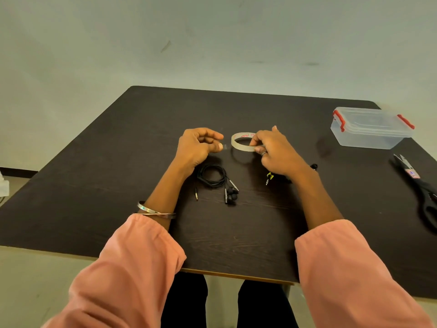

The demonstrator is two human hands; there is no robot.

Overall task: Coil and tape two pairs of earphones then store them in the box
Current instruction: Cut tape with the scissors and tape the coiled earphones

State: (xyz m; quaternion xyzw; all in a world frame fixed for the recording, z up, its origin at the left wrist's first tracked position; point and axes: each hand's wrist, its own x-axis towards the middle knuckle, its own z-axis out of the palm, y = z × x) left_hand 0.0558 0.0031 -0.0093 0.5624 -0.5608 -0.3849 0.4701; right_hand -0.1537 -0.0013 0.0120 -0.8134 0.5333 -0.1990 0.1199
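A coiled pair of black earphones (214,179) lies on the dark table (118,185) just under my left wrist, its plug and buds spread toward me. A second pair (269,178) with a yellow tag is mostly hidden under my right hand. My right hand (275,150) grips a thin roll of clear tape (241,142) held above the table. My left hand (199,146) pinches the free end of the tape, pulled a short way left of the roll. A clear plastic box (371,127) with red clips stands shut at the far right.
Black scissors (421,188) lie near the table's right edge, in front of the box. A pale wall rises behind the table. The table's front edge runs close to my lap.
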